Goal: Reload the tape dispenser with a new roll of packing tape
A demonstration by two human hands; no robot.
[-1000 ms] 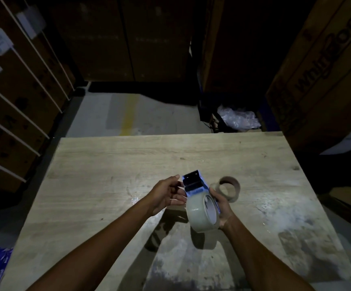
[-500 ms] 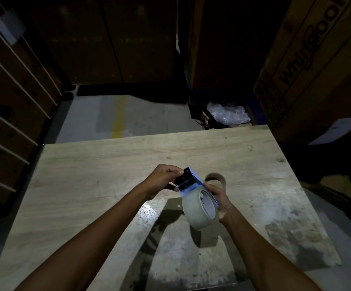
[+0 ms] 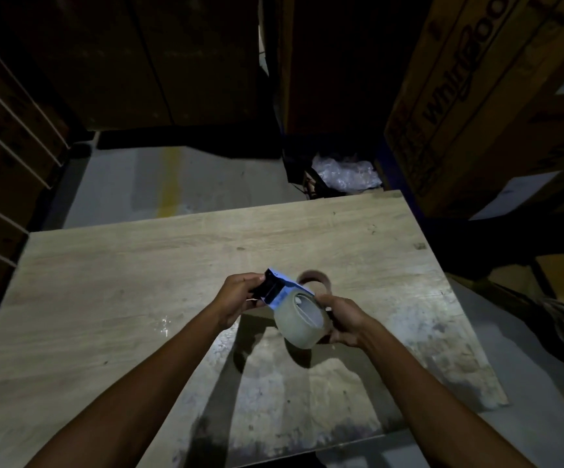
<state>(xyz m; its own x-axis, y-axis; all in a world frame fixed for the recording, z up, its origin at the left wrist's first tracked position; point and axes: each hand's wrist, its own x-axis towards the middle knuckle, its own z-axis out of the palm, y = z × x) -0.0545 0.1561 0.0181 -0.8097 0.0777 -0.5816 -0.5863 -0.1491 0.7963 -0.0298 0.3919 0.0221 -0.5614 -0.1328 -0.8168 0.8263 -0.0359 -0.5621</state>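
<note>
Head view, items on and above the bench (image 3: 122, 298).

1. Tape dispenser (image 3: 275, 288), blue with a black front end: hanging in the air over the middle of the bench, tilting down to the right.
2. Left grip (image 3: 240, 295): grasping the tape dispenser at its black front end, fingers curling round it.
3. Tape roll (image 3: 296, 327), pale: sitting at the lower end of the dispenser.
4. Right grip (image 3: 344, 320): clasping the tape roll from its right side.
5. Cardboard core (image 3: 319, 279), brown: lying on the bench just behind the roll.
6. Cardboard box (image 3: 476, 96), lettered: standing at the right.
7. Clear plastic (image 3: 344, 173): lying crumpled past the far edge.
</note>
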